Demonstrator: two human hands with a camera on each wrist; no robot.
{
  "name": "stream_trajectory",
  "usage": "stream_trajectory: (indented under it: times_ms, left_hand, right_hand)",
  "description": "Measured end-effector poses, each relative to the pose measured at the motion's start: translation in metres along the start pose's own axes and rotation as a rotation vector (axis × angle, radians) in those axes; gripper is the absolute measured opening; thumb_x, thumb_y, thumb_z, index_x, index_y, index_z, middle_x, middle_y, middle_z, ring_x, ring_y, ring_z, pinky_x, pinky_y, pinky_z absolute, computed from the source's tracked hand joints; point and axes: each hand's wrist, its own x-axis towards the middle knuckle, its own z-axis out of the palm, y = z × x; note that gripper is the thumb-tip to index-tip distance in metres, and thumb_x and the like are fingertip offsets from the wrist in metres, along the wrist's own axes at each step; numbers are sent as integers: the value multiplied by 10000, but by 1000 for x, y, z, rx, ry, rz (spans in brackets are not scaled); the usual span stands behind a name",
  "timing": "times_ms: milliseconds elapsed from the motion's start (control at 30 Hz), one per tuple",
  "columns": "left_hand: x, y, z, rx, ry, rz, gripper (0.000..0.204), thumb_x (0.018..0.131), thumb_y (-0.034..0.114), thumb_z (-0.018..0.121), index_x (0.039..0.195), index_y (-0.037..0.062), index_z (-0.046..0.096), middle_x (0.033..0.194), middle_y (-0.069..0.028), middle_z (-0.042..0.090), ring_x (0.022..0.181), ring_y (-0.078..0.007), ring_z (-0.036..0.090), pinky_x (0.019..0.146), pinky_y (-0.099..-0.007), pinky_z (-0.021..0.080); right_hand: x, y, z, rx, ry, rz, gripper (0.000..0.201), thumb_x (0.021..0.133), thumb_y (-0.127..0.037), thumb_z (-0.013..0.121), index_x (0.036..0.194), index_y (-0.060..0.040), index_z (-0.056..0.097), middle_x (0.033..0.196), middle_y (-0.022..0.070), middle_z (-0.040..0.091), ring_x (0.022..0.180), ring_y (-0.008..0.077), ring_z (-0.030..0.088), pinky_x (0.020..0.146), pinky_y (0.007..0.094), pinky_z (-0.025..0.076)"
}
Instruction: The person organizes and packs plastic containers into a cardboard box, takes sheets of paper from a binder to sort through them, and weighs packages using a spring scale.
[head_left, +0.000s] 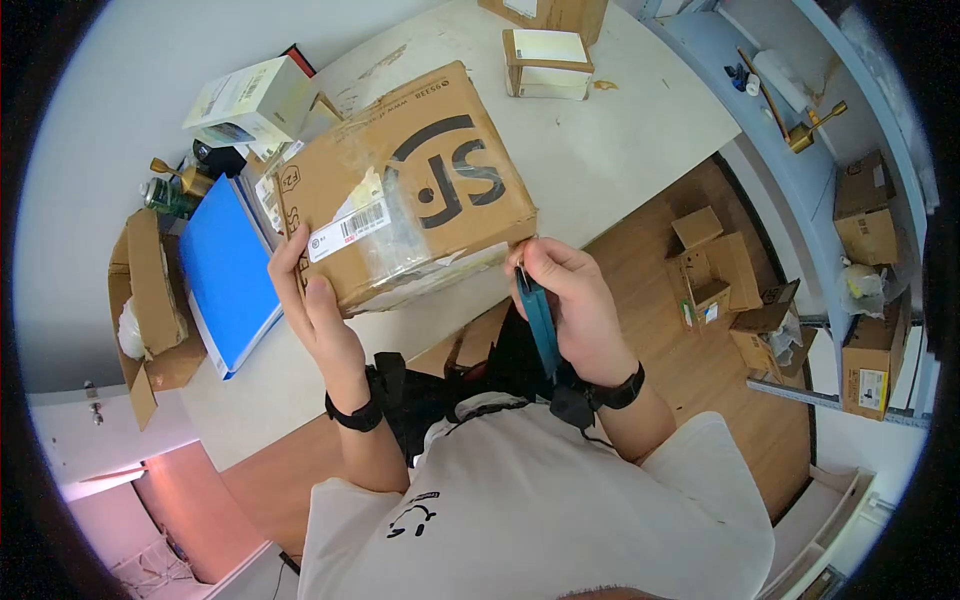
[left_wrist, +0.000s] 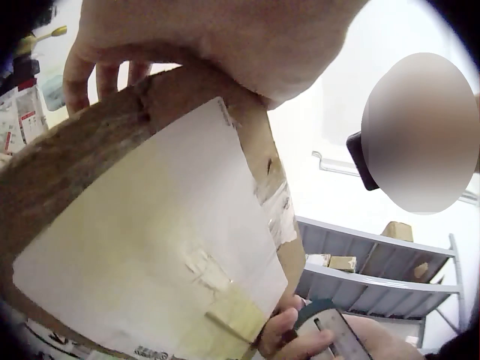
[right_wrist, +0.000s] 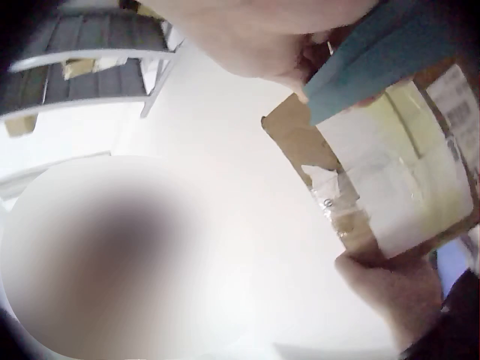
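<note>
A brown cardboard box (head_left: 400,130) with a large dark printed logo and a barcode label is held tilted over the white table. My left hand (head_left: 328,325) grips its left end, with the thumb on the near edge. In my right hand (head_left: 585,315) is a teal box cutter (head_left: 540,325), its tip right at the box's near right corner. A slot shows in the grey side of the cutter (left_wrist: 341,334) in the left wrist view. That view also shows a large white sheet (left_wrist: 150,232) with yellowish tape on the box's side.
Left on the white table (head_left: 630,130) are a blue folder (head_left: 230,275), an open carton (head_left: 155,310) and a white box (head_left: 255,100). A smaller box (head_left: 548,65) stands at the back. Open cartons (head_left: 720,275) lie on the floor at right, beside blue-grey shelving (head_left: 770,120).
</note>
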Motion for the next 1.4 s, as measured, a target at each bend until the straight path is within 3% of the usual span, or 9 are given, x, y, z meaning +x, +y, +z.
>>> stream_trajectory:
  times_ms: [133, 367, 500, 700, 967, 1033, 1133, 1300, 1400]
  left_hand:
    - [5, 4, -6, 133, -96, 11, 463, 985, 198, 425, 1372, -37, 522, 1411, -179, 540, 1315, -244, 480, 1147, -365, 319]
    - [6, 18, 8, 179, -132, 49, 429, 941, 187, 498, 1314, -10, 574, 1343, -210, 519, 1355, -374, 413, 1162, -465, 268]
    - [3, 23, 13, 250, -104, 60, 429, 921, 160, 502, 1305, -16, 578, 1328, -229, 514, 1352, -402, 408, 1156, -477, 274]
    - [-8, 30, 9, 271, -79, 41, 419, 949, 182, 515, 1315, -15, 572, 1323, -246, 477, 1364, -410, 397, 1148, -478, 291]
    - [-2, 25, -11, 177, -239, -17, 448, 1036, 301, 475, 1399, 42, 519, 1449, -264, 350, 1442, -413, 286, 1176, -487, 264]
    - [0, 24, -23, 137, -287, -33, 564, 975, 380, 632, 1430, 80, 488, 1500, -249, 288, 1471, -409, 242, 1176, -498, 280]
    - [-1, 20, -24, 232, -369, 74, 1033, 624, 290, 972, 1471, 149, 398, 1504, -231, 259, 1467, -416, 252, 1162, -514, 347]
    - [-1, 13, -9, 237, -280, 138, 961, 636, 209, 959, 1423, 136, 413, 1478, -235, 285, 1439, -430, 287, 1145, -503, 371]
    - [-6, 14, -5, 280, -273, 138, 976, 633, 213, 962, 1427, 117, 402, 1486, -226, 297, 1448, -405, 283, 1161, -480, 347]
  right_hand:
    - [6, -5, -5, -458, 72, -265, 285, 1009, -238, 645, 904, 14, 728, 815, -5, 682, 723, 51, 557, 653, 219, 436]
    - [21, -38, -35, -926, 25, -225, 264, 975, -218, 666, 870, 14, 737, 718, -9, 660, 676, 56, 556, 620, 244, 438]
    - [29, -31, -30, -537, -8, -125, 272, 968, -221, 675, 856, 18, 742, 714, 6, 664, 678, 72, 566, 627, 254, 447]
    - [25, -25, -24, -811, 86, -262, 260, 975, -207, 671, 899, 30, 747, 811, 4, 699, 728, 75, 586, 684, 248, 471]
    - [39, -55, -30, -916, -103, -126, 273, 997, -233, 643, 887, -2, 736, 806, -4, 683, 740, 68, 582, 693, 236, 464]
    - [36, -47, -31, -980, -87, -159, 278, 1006, -244, 633, 880, -15, 726, 814, -11, 675, 745, 64, 572, 696, 231, 457]
    - [29, -35, -34, -665, -103, -129, 274, 1032, -273, 602, 904, -44, 680, 855, -24, 641, 785, 46, 528, 722, 218, 430]
    - [23, -12, -22, -456, 45, -215, 240, 1032, -237, 609, 911, -39, 675, 841, -34, 632, 770, 43, 519, 708, 208, 421]
    - [35, 13, -16, -603, 335, -633, 240, 1041, -217, 605, 911, -22, 654, 807, -40, 604, 731, 29, 497, 672, 212, 412]
